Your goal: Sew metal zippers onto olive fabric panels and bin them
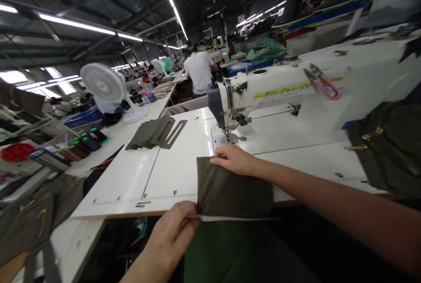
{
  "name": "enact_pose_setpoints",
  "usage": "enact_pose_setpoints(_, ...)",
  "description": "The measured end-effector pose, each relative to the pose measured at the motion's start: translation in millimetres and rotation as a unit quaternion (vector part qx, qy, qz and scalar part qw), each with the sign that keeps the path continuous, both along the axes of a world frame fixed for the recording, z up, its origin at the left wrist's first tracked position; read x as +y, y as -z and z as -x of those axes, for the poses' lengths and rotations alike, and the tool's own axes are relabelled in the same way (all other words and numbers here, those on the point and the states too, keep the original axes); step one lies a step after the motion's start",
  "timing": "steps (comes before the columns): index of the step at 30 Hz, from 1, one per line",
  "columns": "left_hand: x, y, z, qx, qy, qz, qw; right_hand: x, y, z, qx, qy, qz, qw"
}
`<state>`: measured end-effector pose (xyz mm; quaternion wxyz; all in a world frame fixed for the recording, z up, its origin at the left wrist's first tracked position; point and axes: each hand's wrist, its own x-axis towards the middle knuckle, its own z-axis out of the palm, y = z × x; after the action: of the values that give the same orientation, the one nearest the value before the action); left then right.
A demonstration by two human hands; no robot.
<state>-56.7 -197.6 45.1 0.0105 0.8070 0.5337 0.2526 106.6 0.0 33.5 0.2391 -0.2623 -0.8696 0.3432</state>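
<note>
A dark olive fabric piece (pixel 235 191) lies at the front edge of the white sewing table (pixel 171 171), with a pale layer showing under its near edge. My left hand (pixel 173 232) pinches its near left corner, thumb and fingers closed. At the far edge, my right hand (pixel 233 160) is closed on the fabric, fingertips curled over it, just in front of the needle area. The sewing machine (pixel 223 103) stands right behind that hand. Left of the machine lies a stack of olive cut pieces (pixel 153 131), one with a long slot.
Pink-handled snips (pixel 324 83) rest on the machine arm by a yellow tape measure (pixel 279 90). A white fan (pixel 105 83) and thread spools (pixel 90 140) stand left. Olive fabric with zippers (pixel 388 142) hangs at the right. A person in a white shirt (pixel 199 70) is further back.
</note>
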Motion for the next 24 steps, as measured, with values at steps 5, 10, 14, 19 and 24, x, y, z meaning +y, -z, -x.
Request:
enact_pose_setpoints(5,-1,7.9,8,0.054,0.047,-0.084,0.994,3,9.1,4,0.035,0.014,0.011,0.999)
enact_pose_setpoints(10,-3,21.6,17,0.039,0.030,-0.093,0.994,0,9.4,6,0.072,0.005,0.021,0.997)
enact_pose_setpoints(14,2,28.1,14,-0.039,-0.005,-0.112,0.993,-3,4.8,5,0.102,0.005,0.026,0.994)
enact_pose_setpoints(19,10,22.6,4,-0.156,-0.031,-0.061,0.985,-3,-4.4,2,0.122,0.000,0.023,0.992)
enact_pose_setpoints(24,15,22.6,11,-0.199,-0.068,0.012,0.978,-4,-10.0,4,0.129,-0.006,0.026,0.991)
